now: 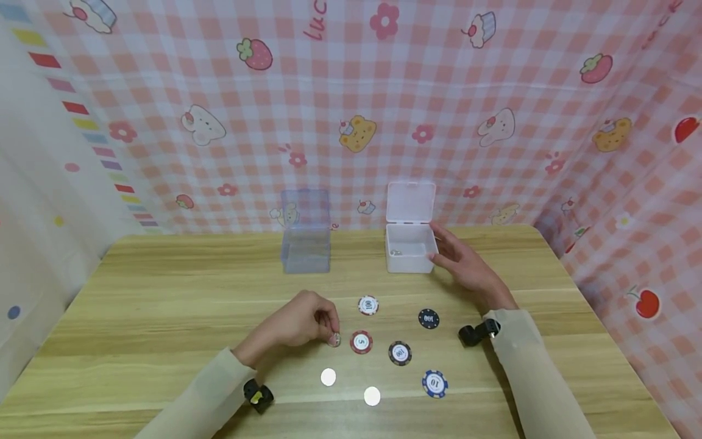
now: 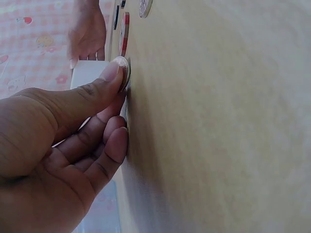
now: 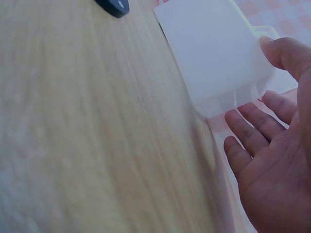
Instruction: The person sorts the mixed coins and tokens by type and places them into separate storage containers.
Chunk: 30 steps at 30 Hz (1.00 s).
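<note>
Low over the table, my left hand (image 1: 304, 320) pinches a silver coin (image 2: 125, 73) between thumb and fingertips; the coin stands on edge in the left wrist view. Beside it lies a red chip (image 1: 361, 342) marked 5. My right hand (image 1: 466, 262) is at the right side of an open white box (image 1: 410, 264). Its thumb touches the box's edge, and the other fingers (image 3: 250, 131) extend loosely along the side. A small shiny piece (image 1: 396, 252) lies inside the box at the left.
A clear box (image 1: 306, 262) stands open left of the white one. Around lie a white-and-red chip (image 1: 368, 305), black chip (image 1: 429, 318), black-and-tan chip (image 1: 400, 353), blue chip (image 1: 435, 384) and two bright round discs (image 1: 328, 377). A checked cloth (image 1: 307, 103) hangs behind the table.
</note>
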Motion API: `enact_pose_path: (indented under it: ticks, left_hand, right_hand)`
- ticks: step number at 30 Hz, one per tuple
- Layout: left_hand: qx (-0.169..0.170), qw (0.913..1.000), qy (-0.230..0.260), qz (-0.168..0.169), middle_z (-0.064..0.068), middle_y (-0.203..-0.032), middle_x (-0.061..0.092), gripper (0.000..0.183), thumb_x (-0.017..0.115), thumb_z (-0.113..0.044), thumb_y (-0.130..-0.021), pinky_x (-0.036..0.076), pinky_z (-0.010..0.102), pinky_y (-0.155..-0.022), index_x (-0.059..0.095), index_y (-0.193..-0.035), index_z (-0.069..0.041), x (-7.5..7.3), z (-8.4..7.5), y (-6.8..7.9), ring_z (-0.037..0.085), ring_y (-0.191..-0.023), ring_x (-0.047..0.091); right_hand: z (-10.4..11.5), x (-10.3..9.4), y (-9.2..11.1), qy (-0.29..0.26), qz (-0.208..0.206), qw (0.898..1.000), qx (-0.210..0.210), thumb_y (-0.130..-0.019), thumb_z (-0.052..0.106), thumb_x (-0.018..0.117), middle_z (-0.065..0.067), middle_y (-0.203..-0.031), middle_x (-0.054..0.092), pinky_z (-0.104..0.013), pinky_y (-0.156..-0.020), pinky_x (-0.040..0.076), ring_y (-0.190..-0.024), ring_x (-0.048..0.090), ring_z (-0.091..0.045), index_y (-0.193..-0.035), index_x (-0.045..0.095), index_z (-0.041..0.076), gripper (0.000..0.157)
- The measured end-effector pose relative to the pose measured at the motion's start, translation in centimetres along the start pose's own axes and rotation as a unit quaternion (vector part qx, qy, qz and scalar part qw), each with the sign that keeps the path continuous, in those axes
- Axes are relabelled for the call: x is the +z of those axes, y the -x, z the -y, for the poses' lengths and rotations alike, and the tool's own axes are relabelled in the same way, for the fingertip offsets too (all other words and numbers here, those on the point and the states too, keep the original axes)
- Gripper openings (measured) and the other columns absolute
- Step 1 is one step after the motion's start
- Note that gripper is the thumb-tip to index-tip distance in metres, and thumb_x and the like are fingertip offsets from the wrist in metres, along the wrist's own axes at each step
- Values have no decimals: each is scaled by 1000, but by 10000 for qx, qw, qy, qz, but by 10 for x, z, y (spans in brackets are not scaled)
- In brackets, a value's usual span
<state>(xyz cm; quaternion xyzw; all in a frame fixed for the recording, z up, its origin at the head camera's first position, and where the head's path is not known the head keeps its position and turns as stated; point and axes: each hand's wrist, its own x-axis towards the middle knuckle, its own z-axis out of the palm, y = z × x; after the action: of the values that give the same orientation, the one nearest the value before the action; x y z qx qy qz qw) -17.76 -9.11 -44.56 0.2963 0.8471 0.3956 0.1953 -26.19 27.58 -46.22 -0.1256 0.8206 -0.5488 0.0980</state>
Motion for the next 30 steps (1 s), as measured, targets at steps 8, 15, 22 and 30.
enact_pose_path:
  ticks: [8,15,22,30]
  left_hand:
    - [-37,9998,111,-129,-1,-71,68,7,75,-5,-77,46,18,-53,72,-78,-11,0,1,0,6,-61,55]
    - [-176,9992,11,-349,-5,-72,69,9,74,-11,-80,47,21,-50,71,-74,-17,-3,1,-2,7,-59,54]
    - [-384,9958,249,-799,-1,-74,70,3,71,-15,-83,47,22,-51,72,-81,-15,-6,0,-7,8,-61,55]
    - [-585,9868,682,-1349,1,-74,69,5,70,-17,-84,43,21,-49,72,-80,-19,-7,0,-16,11,-61,54]
  right_hand:
    - [1,-1,0,-177,99,9998,11,-96,23,55,-1,-156,20,-53,-114,21,-141,25,-30,-150,16,31,67]
    - [1,-1,0,-128,45,9999,3,-95,27,55,1,-156,20,-53,-114,22,-141,25,-29,-150,17,33,67]
    - [-1,1,0,-102,-41,9999,88,-94,33,57,7,-155,23,-52,-115,21,-141,27,-25,-148,20,40,66]
    - [8,0,2,-202,86,9997,-55,-95,24,55,1,-156,20,-52,-114,22,-141,25,-28,-150,18,31,67]
